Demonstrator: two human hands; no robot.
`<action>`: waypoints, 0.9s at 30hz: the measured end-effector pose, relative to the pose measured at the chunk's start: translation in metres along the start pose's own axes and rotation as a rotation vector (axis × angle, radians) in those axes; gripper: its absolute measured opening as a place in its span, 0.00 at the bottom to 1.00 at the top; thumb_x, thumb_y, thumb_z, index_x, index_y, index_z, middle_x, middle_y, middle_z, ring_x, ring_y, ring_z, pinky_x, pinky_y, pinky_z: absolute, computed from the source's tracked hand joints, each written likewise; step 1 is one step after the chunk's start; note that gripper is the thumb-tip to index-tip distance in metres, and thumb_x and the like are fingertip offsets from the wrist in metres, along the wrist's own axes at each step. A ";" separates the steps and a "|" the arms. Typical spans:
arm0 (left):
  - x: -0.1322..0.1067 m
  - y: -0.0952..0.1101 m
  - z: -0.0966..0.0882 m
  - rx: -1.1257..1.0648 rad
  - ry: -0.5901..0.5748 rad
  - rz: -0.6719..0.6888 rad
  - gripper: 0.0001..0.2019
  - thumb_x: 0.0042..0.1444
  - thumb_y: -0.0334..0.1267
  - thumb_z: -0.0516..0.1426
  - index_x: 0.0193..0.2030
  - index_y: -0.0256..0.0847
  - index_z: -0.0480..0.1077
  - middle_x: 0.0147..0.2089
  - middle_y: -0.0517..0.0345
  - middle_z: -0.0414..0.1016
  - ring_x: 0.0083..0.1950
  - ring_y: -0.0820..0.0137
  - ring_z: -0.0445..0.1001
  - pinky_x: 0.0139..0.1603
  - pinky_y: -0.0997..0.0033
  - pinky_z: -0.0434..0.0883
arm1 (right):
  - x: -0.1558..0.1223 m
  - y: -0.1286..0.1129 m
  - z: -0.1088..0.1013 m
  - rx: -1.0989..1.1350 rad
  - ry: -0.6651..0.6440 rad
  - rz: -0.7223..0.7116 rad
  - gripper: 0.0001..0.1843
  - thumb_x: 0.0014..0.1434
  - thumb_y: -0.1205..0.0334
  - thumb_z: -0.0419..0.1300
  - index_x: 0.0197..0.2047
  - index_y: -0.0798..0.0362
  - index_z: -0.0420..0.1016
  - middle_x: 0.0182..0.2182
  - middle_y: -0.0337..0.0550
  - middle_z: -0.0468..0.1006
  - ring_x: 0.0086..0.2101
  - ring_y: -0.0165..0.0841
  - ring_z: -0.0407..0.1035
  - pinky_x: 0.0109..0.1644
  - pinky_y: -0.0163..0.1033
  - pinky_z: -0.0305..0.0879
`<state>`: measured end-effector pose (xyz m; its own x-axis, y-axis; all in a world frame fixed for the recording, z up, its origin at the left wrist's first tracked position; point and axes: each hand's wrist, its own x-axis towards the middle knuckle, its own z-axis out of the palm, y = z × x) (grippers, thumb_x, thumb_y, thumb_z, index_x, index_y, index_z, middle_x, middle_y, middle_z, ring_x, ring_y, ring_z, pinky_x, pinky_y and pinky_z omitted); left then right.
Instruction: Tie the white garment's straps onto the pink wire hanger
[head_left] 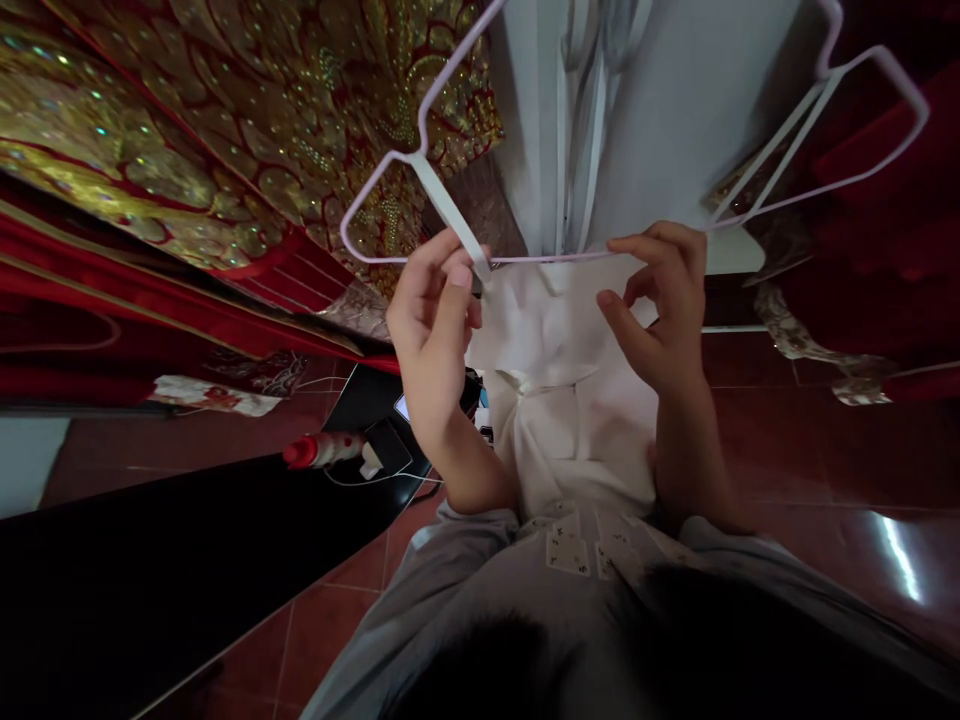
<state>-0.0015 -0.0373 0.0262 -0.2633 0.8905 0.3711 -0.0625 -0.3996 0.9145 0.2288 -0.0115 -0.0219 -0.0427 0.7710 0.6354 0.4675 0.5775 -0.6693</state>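
A lilac hanger (551, 259) spans the space before me, with a notch on each side. White straps (452, 212) loop over the left notch, and a thin pair of straps (772, 150) over the right one. Below the bar hangs a white garment (555, 320), gathered at its middle. My left hand (439, 330) is closed, thumb and fingers pinching the left strap beside the bar. My right hand (664, 300) is at the bar's right part, index fingertip against it. Its thumb stands apart from the index finger, and the other fingers are loosely curled.
Gold-sequined red garments (247, 110) hang at the left, dark red ones (870, 260) at the right. White panels stand ahead. A black table (187, 540) at lower left bears a red-capped bottle (322, 450), a dark box (388, 446) and a white cable. The floor (772, 430) is red tile.
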 end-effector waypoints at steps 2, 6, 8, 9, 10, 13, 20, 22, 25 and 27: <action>0.001 0.007 0.003 -0.014 -0.008 0.002 0.14 0.67 0.55 0.66 0.52 0.51 0.83 0.46 0.51 0.85 0.34 0.65 0.78 0.26 0.67 0.69 | 0.000 0.001 0.000 -0.007 -0.012 0.026 0.21 0.67 0.43 0.63 0.62 0.29 0.75 0.56 0.46 0.74 0.40 0.39 0.73 0.38 0.48 0.78; 0.013 0.032 -0.006 -0.188 0.037 -0.041 0.22 0.65 0.63 0.63 0.53 0.50 0.82 0.55 0.49 0.84 0.43 0.58 0.80 0.25 0.64 0.70 | 0.000 0.000 0.000 0.022 0.008 0.014 0.20 0.67 0.46 0.63 0.60 0.33 0.76 0.54 0.47 0.73 0.40 0.37 0.70 0.38 0.48 0.77; 0.020 0.041 -0.014 -0.263 0.142 -0.038 0.24 0.71 0.64 0.55 0.55 0.50 0.81 0.66 0.52 0.79 0.50 0.56 0.80 0.28 0.63 0.72 | 0.001 -0.002 0.000 0.049 0.010 -0.002 0.19 0.67 0.48 0.64 0.60 0.34 0.77 0.54 0.47 0.72 0.41 0.37 0.70 0.38 0.48 0.76; 0.022 0.042 -0.018 -0.283 0.195 -0.005 0.25 0.75 0.61 0.49 0.55 0.51 0.81 0.70 0.56 0.77 0.51 0.57 0.80 0.27 0.63 0.71 | 0.001 -0.002 0.000 0.063 0.006 -0.007 0.20 0.67 0.49 0.64 0.61 0.34 0.77 0.54 0.47 0.71 0.41 0.37 0.70 0.38 0.48 0.76; 0.024 0.040 -0.021 -0.290 0.242 0.043 0.27 0.79 0.56 0.43 0.54 0.52 0.82 0.72 0.61 0.75 0.50 0.60 0.80 0.25 0.64 0.70 | 0.002 -0.003 -0.001 0.075 0.002 -0.011 0.20 0.67 0.49 0.64 0.61 0.34 0.77 0.54 0.47 0.71 0.41 0.37 0.71 0.38 0.47 0.76; 0.025 0.023 -0.032 -0.279 0.334 0.163 0.34 0.81 0.41 0.35 0.50 0.54 0.84 0.68 0.66 0.79 0.37 0.73 0.77 0.18 0.70 0.59 | 0.003 -0.002 -0.003 0.072 -0.017 -0.033 0.20 0.68 0.50 0.64 0.62 0.34 0.77 0.54 0.46 0.71 0.44 0.38 0.72 0.37 0.45 0.75; 0.017 -0.008 -0.023 -0.203 0.097 -0.129 0.12 0.77 0.32 0.56 0.48 0.41 0.82 0.49 0.55 0.86 0.27 0.81 0.73 0.19 0.78 0.50 | 0.003 -0.007 0.002 0.022 -0.035 -0.085 0.23 0.69 0.49 0.62 0.65 0.39 0.74 0.56 0.49 0.74 0.45 0.38 0.74 0.35 0.44 0.76; 0.013 -0.007 -0.009 -0.237 0.062 -0.096 0.10 0.76 0.35 0.58 0.43 0.42 0.81 0.44 0.54 0.86 0.25 0.79 0.71 0.18 0.75 0.49 | 0.004 -0.009 0.004 0.034 0.013 -0.100 0.21 0.68 0.48 0.63 0.63 0.37 0.77 0.55 0.47 0.76 0.44 0.38 0.74 0.36 0.45 0.76; 0.011 -0.005 0.008 -0.284 0.088 0.013 0.12 0.72 0.45 0.64 0.37 0.44 0.77 0.39 0.55 0.85 0.21 0.77 0.66 0.16 0.72 0.46 | 0.008 0.000 0.002 0.079 0.378 -0.179 0.12 0.69 0.50 0.62 0.54 0.36 0.80 0.49 0.44 0.74 0.45 0.37 0.72 0.38 0.43 0.73; 0.011 -0.006 0.012 -0.302 0.075 0.034 0.13 0.70 0.48 0.65 0.35 0.44 0.76 0.38 0.55 0.85 0.20 0.77 0.63 0.16 0.72 0.46 | 0.013 0.013 -0.004 0.122 0.624 -0.166 0.08 0.70 0.53 0.61 0.51 0.40 0.78 0.46 0.42 0.72 0.38 0.32 0.68 0.34 0.40 0.66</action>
<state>0.0074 -0.0229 0.0271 -0.3401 0.8613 0.3776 -0.3326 -0.4857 0.8084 0.2380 0.0049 -0.0209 0.4318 0.3894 0.8136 0.3940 0.7300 -0.5585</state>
